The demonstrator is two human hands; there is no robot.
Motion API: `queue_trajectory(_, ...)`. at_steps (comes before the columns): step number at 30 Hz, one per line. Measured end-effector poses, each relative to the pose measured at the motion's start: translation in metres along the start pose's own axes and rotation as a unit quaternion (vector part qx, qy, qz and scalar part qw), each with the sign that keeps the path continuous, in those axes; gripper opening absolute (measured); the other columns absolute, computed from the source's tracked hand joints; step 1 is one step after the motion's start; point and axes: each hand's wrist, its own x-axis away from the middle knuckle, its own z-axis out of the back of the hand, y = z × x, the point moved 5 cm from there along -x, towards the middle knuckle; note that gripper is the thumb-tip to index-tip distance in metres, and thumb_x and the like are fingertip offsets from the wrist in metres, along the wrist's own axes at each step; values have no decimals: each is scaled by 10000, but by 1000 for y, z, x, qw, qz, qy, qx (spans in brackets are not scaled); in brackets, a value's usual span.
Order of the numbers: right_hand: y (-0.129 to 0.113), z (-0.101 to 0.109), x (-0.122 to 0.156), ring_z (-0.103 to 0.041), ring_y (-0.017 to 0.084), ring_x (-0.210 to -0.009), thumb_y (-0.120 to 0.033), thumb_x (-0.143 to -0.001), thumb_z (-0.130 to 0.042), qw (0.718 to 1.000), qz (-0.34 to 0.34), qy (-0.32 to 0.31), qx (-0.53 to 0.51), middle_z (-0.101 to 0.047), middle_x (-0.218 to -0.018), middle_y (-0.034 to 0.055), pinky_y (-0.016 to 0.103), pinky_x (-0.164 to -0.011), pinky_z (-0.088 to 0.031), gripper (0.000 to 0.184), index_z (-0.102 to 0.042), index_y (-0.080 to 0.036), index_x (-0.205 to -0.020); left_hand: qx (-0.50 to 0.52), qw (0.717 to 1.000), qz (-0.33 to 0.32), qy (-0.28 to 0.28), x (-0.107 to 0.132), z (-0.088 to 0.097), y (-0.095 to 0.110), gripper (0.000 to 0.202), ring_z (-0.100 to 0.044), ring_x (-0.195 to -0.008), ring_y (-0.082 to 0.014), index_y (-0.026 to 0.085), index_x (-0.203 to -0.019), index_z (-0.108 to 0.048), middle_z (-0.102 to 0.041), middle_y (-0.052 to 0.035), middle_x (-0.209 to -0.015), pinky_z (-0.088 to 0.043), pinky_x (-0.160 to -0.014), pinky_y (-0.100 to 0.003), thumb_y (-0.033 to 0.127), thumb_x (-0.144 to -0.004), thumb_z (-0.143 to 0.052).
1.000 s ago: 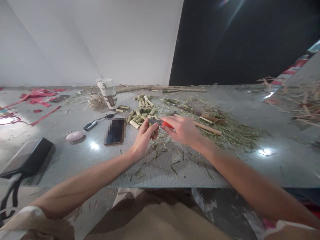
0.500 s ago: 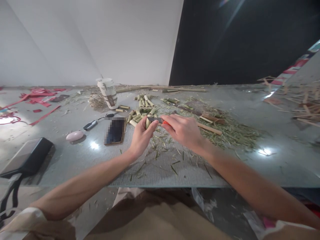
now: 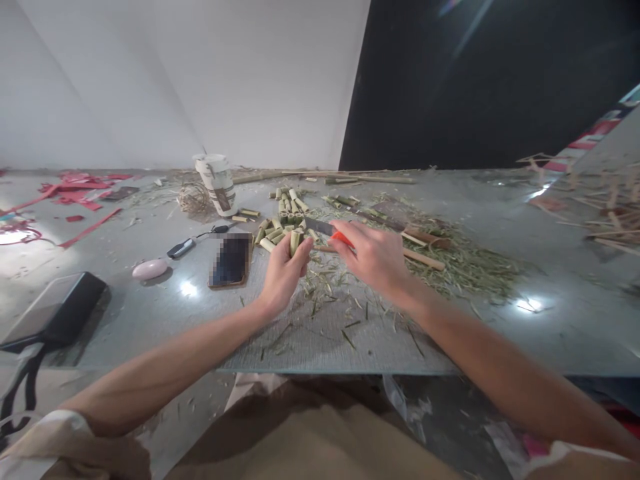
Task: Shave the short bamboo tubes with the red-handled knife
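Observation:
My left hand (image 3: 283, 273) is closed round a short green bamboo piece (image 3: 295, 243) that stands upright out of its fingers. My right hand (image 3: 373, 257) grips a knife (image 3: 327, 231) with an orange handle; its grey blade points left and up, just above the held piece. Right behind both hands lies a pile of cut bamboo pieces (image 3: 283, 220). Green shavings (image 3: 450, 263) are strewn under and to the right of my hands on the grey table (image 3: 310, 333).
A phone (image 3: 231, 261) lies left of my hands, with a pink oval object (image 3: 149, 269), a black case (image 3: 55, 313), a paper cup (image 3: 218, 183) and a twine ball (image 3: 193, 198) further left and back. Long bamboo sticks (image 3: 420, 257) lie to the right. Red paper scraps (image 3: 75, 190) sit far left.
The knife blade has risen off the bamboo piece and swung up and to the right. My left hand has turned the piece more upright.

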Motion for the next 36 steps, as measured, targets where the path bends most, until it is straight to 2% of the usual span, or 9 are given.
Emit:
queue_trajectory(5, 8, -5, -1, -702, 159, -763, -418, -1064, -486, 999, -24, -10, -31, -791, -1032, 26, 299, -571, -367, 321, -688, -224, -1221, 137, 989, 40, -40, -2, -6, -4, 321, -301, -546, -94, 219, -835, -465, -387, 42, -672, -231, -481, -240, 474, -986, -589)
queue_trajectory(8, 9, -8, -1, -698, 166, -756, -416, -1056, -491, 999, -25, -24, -37, -791, -1026, 37, 298, -569, -368, 313, -697, -227, -1197, 171, 981, 73, -63, -1, -10, -7, 327, -308, -529, -102, 219, -870, -497, -415, 36, -649, -255, -478, -246, 518, -1000, -528)
queue_trajectory(13, 7, -10, 0, -683, 168, -740, -416, -1054, -474, 999, 0, -33, -43, -788, -1019, 45, 297, -548, -359, 312, -696, -235, -1178, 145, 982, 100, -66, 0, -10, -12, 366, -344, -535, -107, 214, -943, -553, -491, 15, -678, -205, -456, -242, 576, -988, -527)
queue_trajectory(17, 6, -12, 0, -682, 162, -743, -425, -1060, -467, 998, 14, -41, -54, -786, -1025, 41, 298, -550, -367, 317, -686, -231, -1180, 166, 977, 112, -70, -2, -10, -14, 365, -286, -517, -104, 210, -959, -555, -457, 27, -654, -183, -471, -253, 572, -984, -513)
queue_trajectory(20, 6, -14, 1, -684, 160, -737, -446, -1066, -458, 998, 16, -44, -52, -785, -1038, 45, 301, -560, -380, 339, -679, -228, -1200, 183, 973, 116, -80, -2, -11, -12, 271, -283, -532, -109, 211, -915, -531, -433, 29, -649, -203, -487, -259, 477, -964, -522)
queue_trajectory(23, 7, -15, 1, -688, 163, -747, -460, -1070, -456, 997, 19, -51, -48, -784, -1063, 47, 306, -587, -397, 352, -672, -221, -1211, 172, 976, 94, -97, 0, -13, -8, 133, -327, -577, -104, 218, -938, -523, -419, 37, -696, -228, -513, -250, 285, -870, -615)
queue_trajectory(26, 6, -15, 1, -689, 167, -784, -464, -1073, -457, 996, 32, -60, -59, -784, -1075, 46, 310, -635, -418, 354, -668, -215, -1209, 143, 982, 67, -104, 3, -14, -6, 220, -322, -587, -81, 213, -926, -523, -429, 42, -769, -215, -517, -250, 161, -779, -678)
queue_trajectory(31, 2, -16, 1, -676, 169, -812, -437, -1067, -468, 987, 86, -104, -83, -781, -1048, 31, 308, -651, -394, 332, -667, -217, -1215, 107, 987, 57, -103, 3, -13, -7, 258, -285, -560, -74, 217, -1000, -544, -432, 56, -755, -196, -518, -263, 191, -806, -711)
queue_trajectory(36, 3, -14, 0, -659, 161, -776, -445, -1068, -449, 985, 93, -123, -78, -774, -954, 20, 306, -622, -353, 347, -678, -220, -1200, 70, 992, 46, -94, 1, -11, -7, 318, -308, -558, -83, 238, -1018, -525, -464, 56, -743, -213, -518, -267, 214, -792, -748)
